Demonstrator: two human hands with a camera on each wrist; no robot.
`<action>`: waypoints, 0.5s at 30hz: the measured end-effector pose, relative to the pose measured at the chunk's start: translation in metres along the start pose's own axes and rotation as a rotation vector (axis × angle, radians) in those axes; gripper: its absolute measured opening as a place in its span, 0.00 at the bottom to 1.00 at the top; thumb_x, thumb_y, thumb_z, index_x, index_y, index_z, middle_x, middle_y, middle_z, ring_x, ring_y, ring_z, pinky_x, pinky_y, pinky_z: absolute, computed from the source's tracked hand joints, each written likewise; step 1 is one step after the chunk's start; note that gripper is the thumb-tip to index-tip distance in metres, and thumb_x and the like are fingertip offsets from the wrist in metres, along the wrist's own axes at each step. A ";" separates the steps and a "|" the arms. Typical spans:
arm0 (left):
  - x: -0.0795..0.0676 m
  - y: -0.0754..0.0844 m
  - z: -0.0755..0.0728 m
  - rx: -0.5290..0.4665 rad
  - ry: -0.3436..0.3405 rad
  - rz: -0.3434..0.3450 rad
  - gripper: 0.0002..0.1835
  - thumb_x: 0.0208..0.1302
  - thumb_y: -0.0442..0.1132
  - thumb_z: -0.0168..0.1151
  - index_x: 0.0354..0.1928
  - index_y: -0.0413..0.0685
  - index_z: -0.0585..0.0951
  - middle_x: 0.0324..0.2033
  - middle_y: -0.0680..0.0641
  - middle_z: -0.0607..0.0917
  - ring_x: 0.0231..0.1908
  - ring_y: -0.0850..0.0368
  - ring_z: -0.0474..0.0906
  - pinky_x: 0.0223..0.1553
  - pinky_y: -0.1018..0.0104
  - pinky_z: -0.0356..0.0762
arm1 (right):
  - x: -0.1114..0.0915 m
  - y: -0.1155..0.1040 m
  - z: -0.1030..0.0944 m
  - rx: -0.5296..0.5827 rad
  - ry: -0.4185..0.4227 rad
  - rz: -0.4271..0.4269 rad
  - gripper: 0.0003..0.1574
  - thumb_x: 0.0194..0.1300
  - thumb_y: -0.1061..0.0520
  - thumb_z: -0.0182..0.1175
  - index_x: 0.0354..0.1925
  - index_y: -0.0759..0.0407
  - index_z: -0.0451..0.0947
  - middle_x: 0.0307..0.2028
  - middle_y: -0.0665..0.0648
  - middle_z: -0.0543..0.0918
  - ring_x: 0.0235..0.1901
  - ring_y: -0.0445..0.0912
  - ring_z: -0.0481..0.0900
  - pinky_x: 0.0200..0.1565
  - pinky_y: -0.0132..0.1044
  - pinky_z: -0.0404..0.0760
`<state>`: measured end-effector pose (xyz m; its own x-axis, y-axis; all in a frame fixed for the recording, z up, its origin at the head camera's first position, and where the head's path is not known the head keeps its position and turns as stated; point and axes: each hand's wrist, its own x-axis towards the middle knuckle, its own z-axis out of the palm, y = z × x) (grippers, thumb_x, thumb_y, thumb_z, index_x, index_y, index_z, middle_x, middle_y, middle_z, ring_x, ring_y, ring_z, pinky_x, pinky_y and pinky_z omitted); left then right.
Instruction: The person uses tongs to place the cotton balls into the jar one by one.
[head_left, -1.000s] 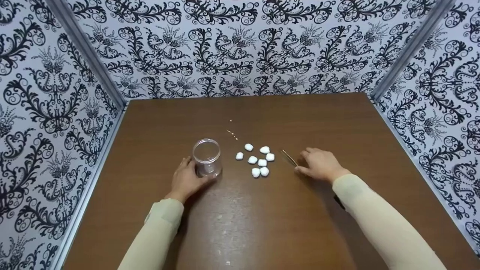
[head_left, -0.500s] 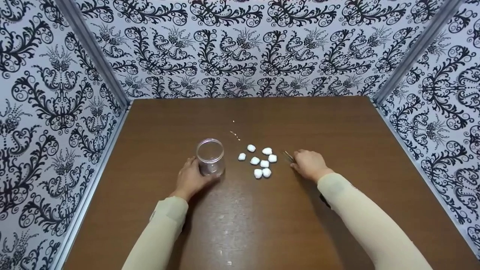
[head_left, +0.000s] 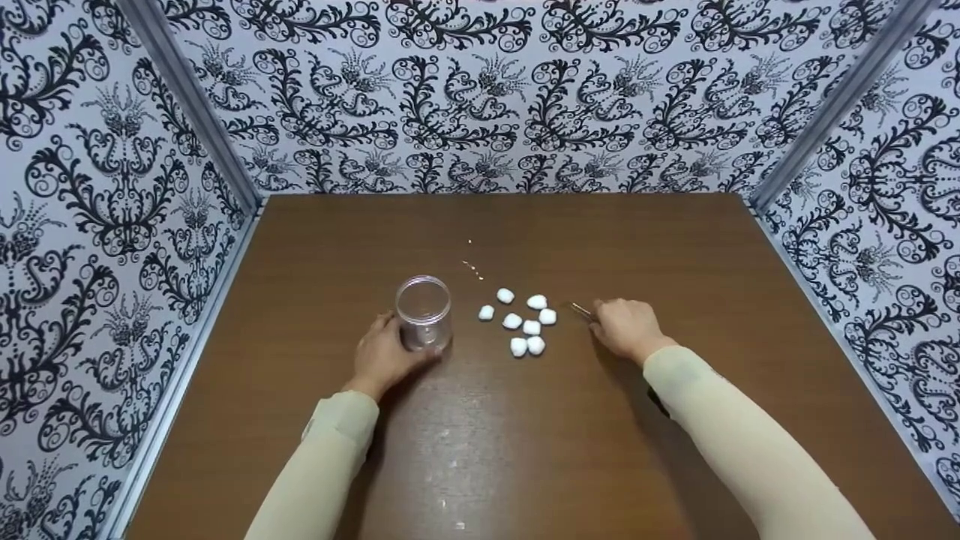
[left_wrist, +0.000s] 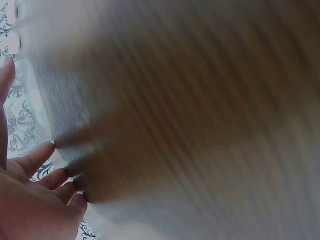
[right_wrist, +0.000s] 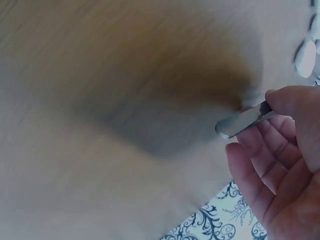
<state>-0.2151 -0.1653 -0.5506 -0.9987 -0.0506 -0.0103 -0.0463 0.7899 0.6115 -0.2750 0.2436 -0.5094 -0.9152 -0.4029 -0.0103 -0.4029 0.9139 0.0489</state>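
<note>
"While you watch the hands, tell me how each one lies."

"The left hand [head_left: 384, 356] is curved round the lower wall of a clear jar [head_left: 425, 330], thumb along the near side. The right hand [head_left: 626, 326] pinches metal tweezers [right_wrist: 245, 120] between thumb and fingers; which finger takes the load, I cannot tell."

"What makes that a good grip?"

"Settling the tweezers looks like the step in hand. I'd pinch them partway along, leaving the thin tips free, and press lightly so the prongs can spring. The tips point away from the surface's [head_left: 637, 232] right edge and toward its far one; keeping them low should give better control."

"And the jar?"

"It stands upright, nearer the left edge than the right. I'd brace it low without squeezing, since the wall may be thin."

"Further out?"

"Eight white balls [head_left: 532, 328] lie between jar and tweezers, about midway between the side edges, some touching. They look soft and light, so a nudge could probably roll them. Toward the far edge are pale specks [head_left: 472, 268]; what they are, I cannot tell."
</note>
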 end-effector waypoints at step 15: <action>0.000 -0.001 0.001 0.001 0.000 -0.007 0.54 0.50 0.61 0.80 0.74 0.39 0.71 0.75 0.33 0.69 0.78 0.33 0.60 0.76 0.34 0.59 | -0.013 0.003 -0.027 0.150 0.053 -0.216 0.07 0.73 0.54 0.65 0.45 0.55 0.83 0.40 0.54 0.87 0.36 0.50 0.86 0.38 0.53 0.86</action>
<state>-0.2149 -0.1657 -0.5521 -0.9983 -0.0562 -0.0143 -0.0533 0.7902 0.6105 -0.2645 0.2501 -0.4819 -0.8076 -0.5877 0.0484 -0.5894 0.8020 -0.0972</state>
